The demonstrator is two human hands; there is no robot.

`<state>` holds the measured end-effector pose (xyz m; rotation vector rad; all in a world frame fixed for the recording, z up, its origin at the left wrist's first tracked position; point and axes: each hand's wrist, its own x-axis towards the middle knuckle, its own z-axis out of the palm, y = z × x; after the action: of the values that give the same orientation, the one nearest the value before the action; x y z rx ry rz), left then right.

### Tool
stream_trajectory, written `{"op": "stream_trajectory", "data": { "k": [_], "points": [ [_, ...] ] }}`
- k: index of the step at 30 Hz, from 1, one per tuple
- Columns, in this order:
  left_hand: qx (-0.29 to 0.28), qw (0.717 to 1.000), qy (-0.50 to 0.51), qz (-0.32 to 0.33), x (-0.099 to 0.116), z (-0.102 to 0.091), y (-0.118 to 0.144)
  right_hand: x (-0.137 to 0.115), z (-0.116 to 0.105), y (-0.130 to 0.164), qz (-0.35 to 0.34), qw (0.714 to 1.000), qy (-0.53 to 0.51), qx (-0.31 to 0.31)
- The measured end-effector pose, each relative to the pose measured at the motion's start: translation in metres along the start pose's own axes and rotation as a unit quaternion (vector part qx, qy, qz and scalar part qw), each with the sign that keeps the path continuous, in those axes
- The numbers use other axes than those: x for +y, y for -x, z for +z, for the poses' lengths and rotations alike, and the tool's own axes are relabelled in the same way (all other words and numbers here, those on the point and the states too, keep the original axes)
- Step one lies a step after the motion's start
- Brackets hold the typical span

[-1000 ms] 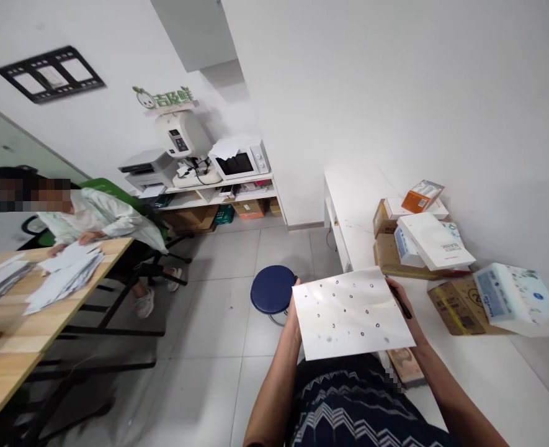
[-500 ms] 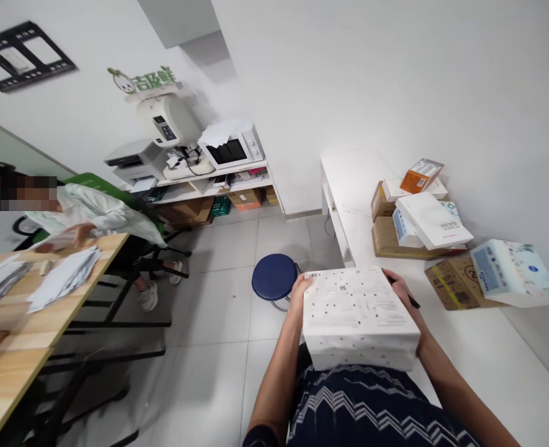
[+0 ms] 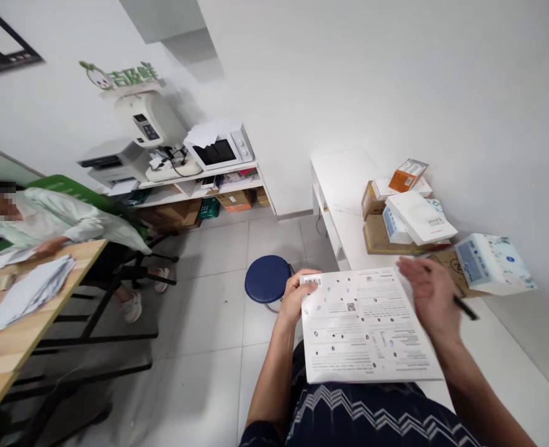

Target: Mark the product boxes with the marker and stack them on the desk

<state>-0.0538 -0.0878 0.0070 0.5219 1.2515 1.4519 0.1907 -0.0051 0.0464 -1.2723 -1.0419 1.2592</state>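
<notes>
A white box (image 3: 365,335) is held in front of my body, its large face turned up toward me. Small printed text, a QR code and several small handwritten-looking circles cover that face. My left hand (image 3: 297,298) grips the box's far left corner, thumb on top beside a barcode. At the right edge, my right hand (image 3: 435,298) is raised and blurred, its fingers partly spread. A dark pen (image 3: 466,308) sticks out from it, held within the hand. I cannot tell whether the right hand still touches the box.
Stacked boxes stand on the white desk (image 3: 343,180), among them a white power bank box (image 3: 420,217) and a tissue pack (image 3: 492,264). A blue stool (image 3: 268,278) is on the floor ahead. At left, a person (image 3: 69,214) sits at a wooden table (image 3: 64,292) with papers.
The box has tilted so its top face shows more fully and its near side is hidden. My right hand has come off the box's side and risen outward with the pen.
</notes>
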Motion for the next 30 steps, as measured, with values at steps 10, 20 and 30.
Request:
{"op": "stream_trajectory", "data": {
  "k": [10,20,30],
  "points": [
    [-0.018,0.998,-0.047,0.029,0.010,0.019,-0.002,-0.065,0.011,0.032,-0.106,0.919,0.147,-0.349],
    [-0.037,0.996,-0.064,0.051,0.011,0.019,-0.007,-0.032,0.049,0.022,-0.164,0.871,0.264,-0.381],
    [-0.044,0.997,-0.058,0.032,0.010,0.022,-0.005,-0.025,0.044,0.025,-0.193,0.858,0.288,-0.380]
  ]
}}
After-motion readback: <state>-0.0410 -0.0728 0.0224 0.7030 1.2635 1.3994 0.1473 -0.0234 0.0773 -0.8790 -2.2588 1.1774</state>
